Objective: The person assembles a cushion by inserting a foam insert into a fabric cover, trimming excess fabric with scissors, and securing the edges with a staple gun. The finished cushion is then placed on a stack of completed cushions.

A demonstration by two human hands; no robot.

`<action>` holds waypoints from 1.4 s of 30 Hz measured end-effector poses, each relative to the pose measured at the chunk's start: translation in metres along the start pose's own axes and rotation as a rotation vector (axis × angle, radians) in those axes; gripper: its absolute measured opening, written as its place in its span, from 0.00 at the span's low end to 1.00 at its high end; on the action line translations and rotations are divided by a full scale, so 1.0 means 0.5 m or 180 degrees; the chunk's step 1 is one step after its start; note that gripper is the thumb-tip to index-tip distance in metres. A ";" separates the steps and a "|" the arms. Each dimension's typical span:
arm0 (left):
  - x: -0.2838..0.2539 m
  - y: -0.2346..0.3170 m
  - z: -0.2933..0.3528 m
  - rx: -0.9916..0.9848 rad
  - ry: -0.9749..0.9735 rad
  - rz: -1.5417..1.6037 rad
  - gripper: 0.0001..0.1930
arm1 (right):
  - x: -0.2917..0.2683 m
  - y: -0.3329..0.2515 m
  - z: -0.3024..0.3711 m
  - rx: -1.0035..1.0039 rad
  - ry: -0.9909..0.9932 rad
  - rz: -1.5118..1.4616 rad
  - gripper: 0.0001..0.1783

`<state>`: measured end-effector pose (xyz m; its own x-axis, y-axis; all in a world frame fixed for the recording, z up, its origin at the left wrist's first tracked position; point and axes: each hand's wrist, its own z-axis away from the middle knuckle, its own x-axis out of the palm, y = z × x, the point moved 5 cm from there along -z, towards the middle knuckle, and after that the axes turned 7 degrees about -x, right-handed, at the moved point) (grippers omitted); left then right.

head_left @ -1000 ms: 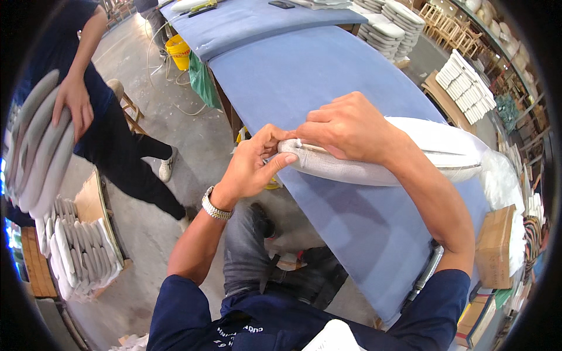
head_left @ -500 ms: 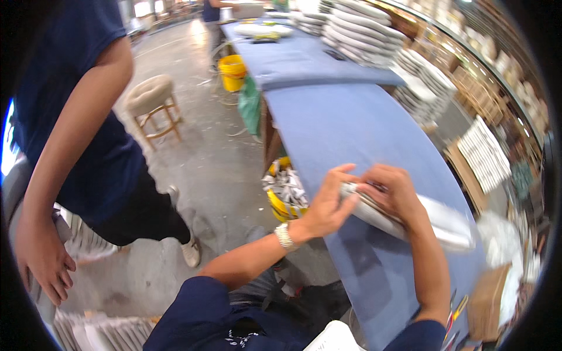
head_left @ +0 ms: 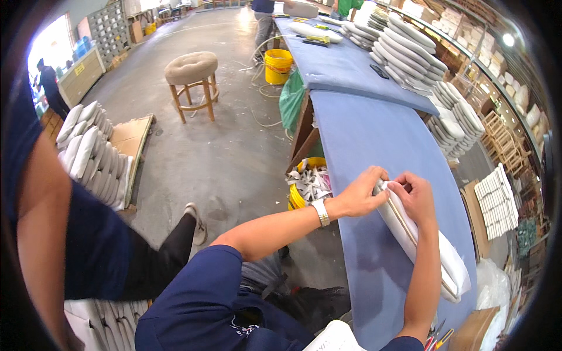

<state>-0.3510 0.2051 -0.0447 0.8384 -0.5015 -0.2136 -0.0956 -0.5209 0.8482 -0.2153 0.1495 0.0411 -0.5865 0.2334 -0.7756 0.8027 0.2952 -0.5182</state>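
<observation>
A long white padded cushion point(head_left: 446, 260) stands on its narrow edge on the blue-covered worktable point(head_left: 374, 128), slanting toward the near right. A brownish line runs along its side. My left hand point(head_left: 364, 194), with a metal-banded watch on the wrist, pinches the cushion's far end. Right beside it, my right hand point(head_left: 417, 199) grips the fabric at the same end, fingers bent and thumb pressed in. The fingertips nearly meet there, so the exact spot they hold is partly hidden.
A yellow bucket point(head_left: 297, 198) of fabric scraps stands by the table's left edge. Stacked grey-white cushions point(head_left: 407, 52) sit at the far end. Red- and yellow-handled tools point(head_left: 438, 340) lie near my right forearm. A co-worker's arm point(head_left: 41, 228) is close on the left, near a round stool point(head_left: 191, 69).
My view has shifted left and up. The cushion has swung to a steeper slant, and both hands have closed in on its far end. The co-worker has moved nearer the left rim.
</observation>
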 end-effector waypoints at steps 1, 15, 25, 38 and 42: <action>0.001 -0.001 -0.003 -0.0111 -0.0015 -0.0056 0.22 | -0.003 0.001 -0.002 0.0157 -0.0049 -0.0093 0.11; -0.031 0.041 0.005 -0.0085 0.0044 -0.0854 0.17 | 0.007 -0.080 0.089 -0.0382 0.0680 0.1303 0.08; -0.041 0.015 -0.112 -0.0405 -0.0047 -0.1317 0.19 | -0.035 -0.062 0.027 -0.0999 0.0223 0.1388 0.07; -0.051 -0.008 -0.179 -0.0789 -0.0875 -0.1015 0.17 | -0.011 -0.031 -0.049 -0.0744 -0.0023 0.2477 0.11; -0.060 0.011 -0.170 -0.0565 -0.1051 -0.0939 0.18 | -0.024 -0.015 -0.042 -0.0592 0.0056 0.2109 0.13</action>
<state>-0.3311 0.2757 0.0076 0.5979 -0.5575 -0.5759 0.2383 -0.5624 0.7918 -0.2167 0.1642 0.0618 0.0188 0.4341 -0.9007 0.9616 0.2388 0.1352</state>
